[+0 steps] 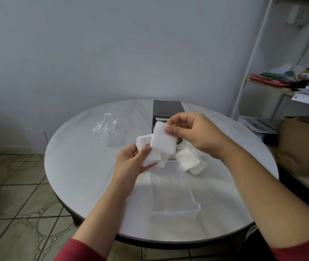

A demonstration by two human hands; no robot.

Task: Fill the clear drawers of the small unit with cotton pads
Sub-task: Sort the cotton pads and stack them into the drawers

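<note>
A white pad (163, 141) is pinched at its upper edge by the right hand (193, 132). The left hand (131, 162) grips a stack (151, 157) of pads just below it, both over the far end of the clear drawer (174, 196) on the tabletop (86, 166). From the drawer, the dark unit (167, 108) stands at 12 o'clock, loose pads (189, 161) lie at 1 o'clock, and a plastic bag (106, 125) at 10 o'clock.

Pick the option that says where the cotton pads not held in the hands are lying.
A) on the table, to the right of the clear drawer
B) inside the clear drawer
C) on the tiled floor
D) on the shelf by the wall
A: the loose pads lie in a heap on the table, just right of the clear drawer, whose visible part shows none inside.
</note>
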